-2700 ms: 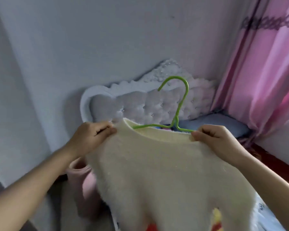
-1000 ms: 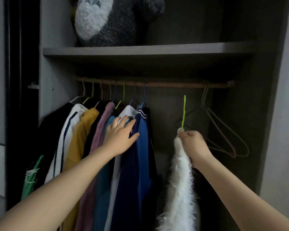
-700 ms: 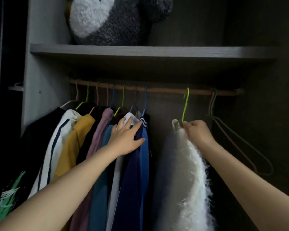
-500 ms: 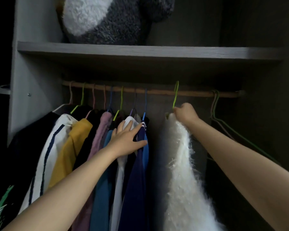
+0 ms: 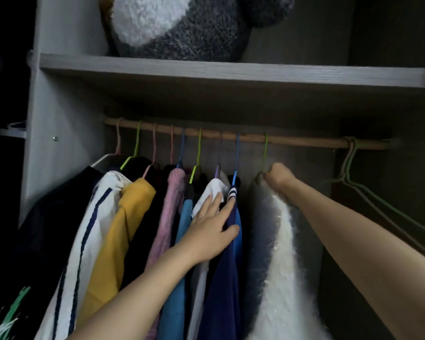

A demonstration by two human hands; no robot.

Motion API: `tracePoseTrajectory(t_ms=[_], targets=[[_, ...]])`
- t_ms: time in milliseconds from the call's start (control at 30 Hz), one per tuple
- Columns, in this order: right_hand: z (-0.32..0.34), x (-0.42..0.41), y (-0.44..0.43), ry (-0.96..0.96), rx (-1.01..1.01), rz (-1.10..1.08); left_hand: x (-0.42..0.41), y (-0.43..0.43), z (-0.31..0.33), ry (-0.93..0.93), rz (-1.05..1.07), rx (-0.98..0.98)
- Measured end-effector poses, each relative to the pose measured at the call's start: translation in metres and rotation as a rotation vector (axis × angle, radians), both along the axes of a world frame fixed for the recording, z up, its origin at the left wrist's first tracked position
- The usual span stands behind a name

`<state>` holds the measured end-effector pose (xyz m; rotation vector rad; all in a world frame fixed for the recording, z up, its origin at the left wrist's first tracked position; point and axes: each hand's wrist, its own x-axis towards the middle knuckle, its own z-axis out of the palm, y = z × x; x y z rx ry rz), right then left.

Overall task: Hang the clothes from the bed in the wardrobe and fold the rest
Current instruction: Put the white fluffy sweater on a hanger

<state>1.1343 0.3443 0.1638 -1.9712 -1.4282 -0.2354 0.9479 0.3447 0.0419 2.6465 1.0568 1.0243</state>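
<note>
Head view, looking into an open wardrobe. The right grip (image 5: 279, 176), right of centre in the frame, is clenched around the base of the green hanger (image 5: 265, 153) at the collar of the white fluffy sweater (image 5: 285, 266). The hanger's hook rises from the fist and crosses the wooden rail (image 5: 304, 141). The sweater hangs down from the fist toward the lower edge of the frame, just right of the row of hung clothes.

The left grip (image 5: 211, 231) is released. Its fingers are straight and spread, pressing flat against the white shirt (image 5: 211, 192) and the navy garment (image 5: 223, 278) at the right end of that row. Further left on the rail hang a blue top (image 5: 182, 241), a pink one (image 5: 172, 204), a yellow one (image 5: 123, 229), a white jacket with dark stripes (image 5: 91, 217) and a black garment (image 5: 47, 229).

At the right end of the rail hang bare wire hangers (image 5: 353, 173), apart from the sweater. Above the rail runs a grey shelf (image 5: 231, 72), and on it sits a grey and white plush toy (image 5: 182, 28).
</note>
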Motion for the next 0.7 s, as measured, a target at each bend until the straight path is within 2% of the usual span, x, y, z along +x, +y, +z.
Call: tracePoseTrajectory(t_ms=[200, 300, 367, 433, 500, 600, 700], targets=[[-0.013, 0.028, -0.020, -0.041, 0.080, 0.090, 0.004, 0.001, -0.005, -0.066, -0.001, 0.033], [-0.017, 0.072, -0.054, -0.234, 0.201, -0.257, 0.008, -0.004, -0.004, -0.098, 0.041, 0.063], [-0.021, 0.101, -0.079, -0.304, 0.103, -0.470, 0.013, -0.008, -0.002, -0.114, 0.059, 0.114], [-0.025, 0.124, -0.103, -0.262, -0.079, -0.593, 0.020, -0.014, 0.001, -0.115, 0.048, 0.156], [-0.027, 0.141, -0.122, -0.111, -0.168, -0.565, 0.028, -0.022, 0.004, -0.111, 0.023, 0.175], [-0.036, 0.150, -0.138, 0.194, -0.106, -0.352, 0.038, -0.031, 0.005, -0.102, 0.003, 0.199], [-0.039, 0.148, -0.140, 0.227, -0.061, -0.357, 0.041, -0.034, 0.004, -0.102, 0.013, 0.225]])
